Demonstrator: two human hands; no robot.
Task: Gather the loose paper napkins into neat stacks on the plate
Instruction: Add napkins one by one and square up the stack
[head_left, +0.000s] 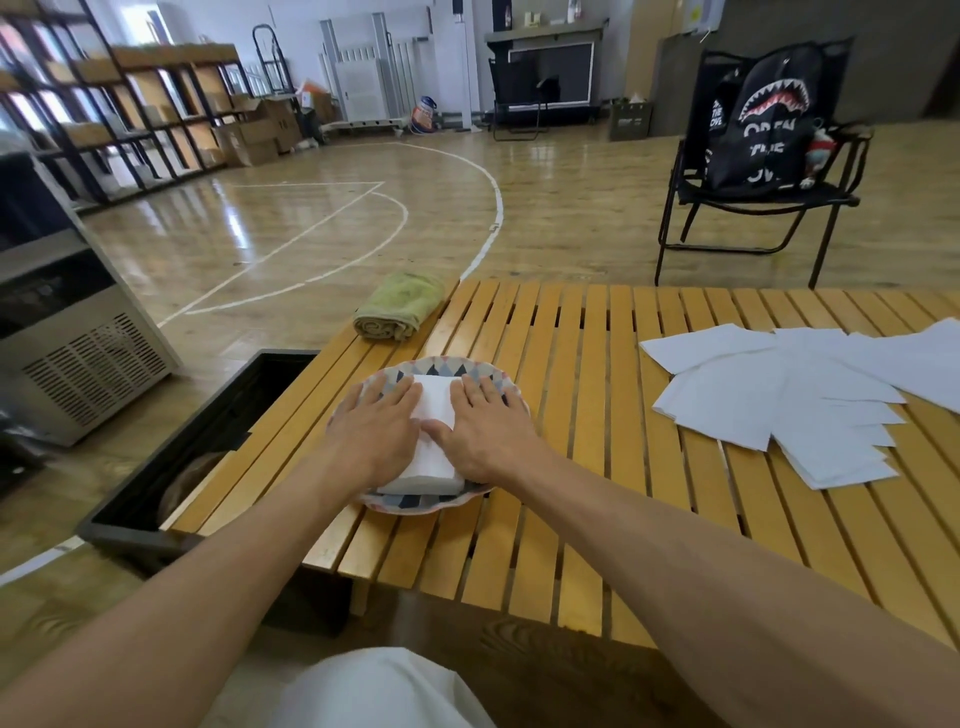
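A thick white stack of napkins (435, 410) lies on a patterned plate (441, 366) near the left end of the slatted wooden table (587, 467). My left hand (371, 423) lies flat with straight fingers against the stack's left side. My right hand (485, 428) lies flat on its right side, thumb across the top of the stack. Both hands press the stack between them. Several loose white napkins (810, 395) lie spread and overlapping on the right part of the table.
A rolled green towel (397, 306) sits at the table's far left corner. A black bin (208, 441) stands on the floor left of the table. A metal appliance (67, 322) is further left. A black folding chair with a bag (758, 150) stands behind the table.
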